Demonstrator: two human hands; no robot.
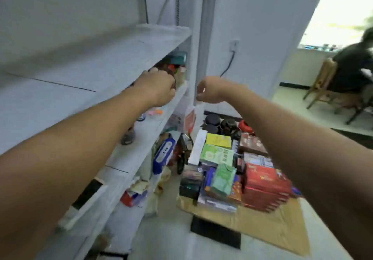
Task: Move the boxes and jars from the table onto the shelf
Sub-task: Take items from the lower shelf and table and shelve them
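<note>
My left hand reaches into the white shelf and its curled fingers grip a dark jar, mostly hidden behind the hand. A teal box and a pale bottle stand just past it on the same board. My right hand hovers by the shelf's upright post with its fingers loosely curled, holding nothing. Below on the table lie red boxes, green boxes, a yellow box, a long white box and dark jars.
Brown paper covers the low table. The lower shelf boards hold a blue wipes pack, rags and small items. A person sits on a wooden chair at the back right, near a bright window.
</note>
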